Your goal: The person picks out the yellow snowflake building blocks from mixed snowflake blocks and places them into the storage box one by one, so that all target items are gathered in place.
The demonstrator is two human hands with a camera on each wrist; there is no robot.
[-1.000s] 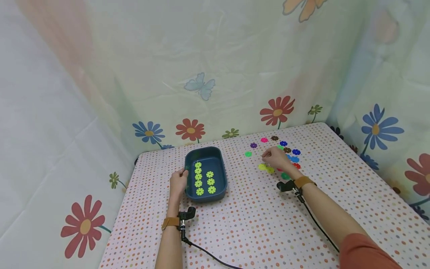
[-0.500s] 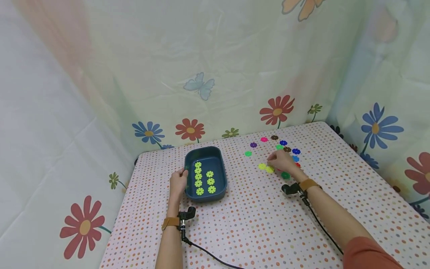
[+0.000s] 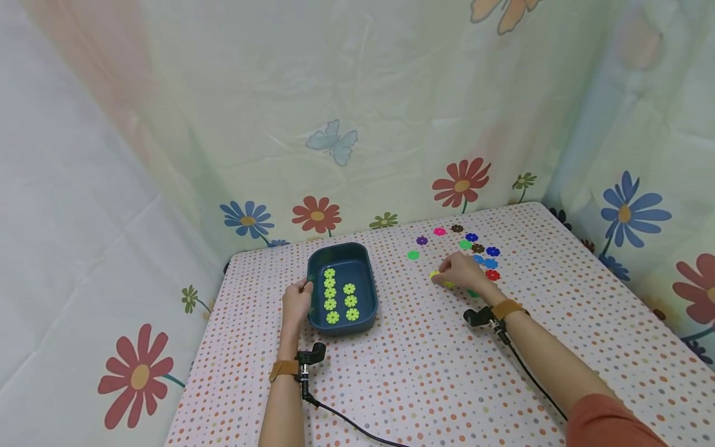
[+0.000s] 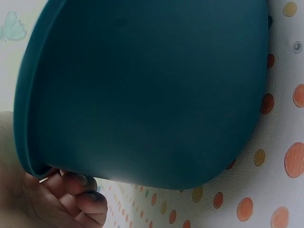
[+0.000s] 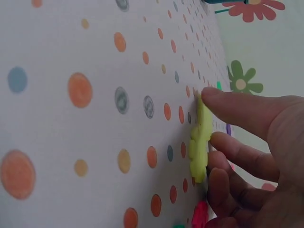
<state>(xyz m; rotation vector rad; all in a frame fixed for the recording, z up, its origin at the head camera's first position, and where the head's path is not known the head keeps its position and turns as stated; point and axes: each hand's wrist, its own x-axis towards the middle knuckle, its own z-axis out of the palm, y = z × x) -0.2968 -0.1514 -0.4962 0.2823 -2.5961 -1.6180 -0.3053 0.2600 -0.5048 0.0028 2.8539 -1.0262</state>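
Observation:
My left hand (image 3: 296, 305) grips the left rim of a dark blue plastic tray (image 3: 357, 273); in the left wrist view the curled fingers (image 4: 92, 202) reach under the tray's lip (image 4: 26, 95). Inside it, yellow flower-shaped discs (image 3: 330, 292) lie in two columns, the left one longer. Over on the right, my right hand (image 3: 465, 270) is low at two yellow discs on the table. In the right wrist view, thumb and index finger pinch the farther yellow disc (image 5: 205, 111) at its edges. The nearer yellow disc (image 5: 197, 164) overlaps it, beside the other curled fingers.
Around the right hand lie loose discs: purple (image 3: 421, 240), pink (image 3: 440, 231), green (image 3: 413, 255), brown (image 3: 478, 248), blue (image 3: 493, 251) and red (image 3: 492, 274). A dotted cloth covers the table (image 3: 402, 372). A flowered curtain (image 3: 385, 167) hangs behind it. Cables run from both wrist cameras.
My right hand first drew back rightward, then came left onto the yellow discs, uncovering the red and light blue discs. The left hand and tray have stayed in place.

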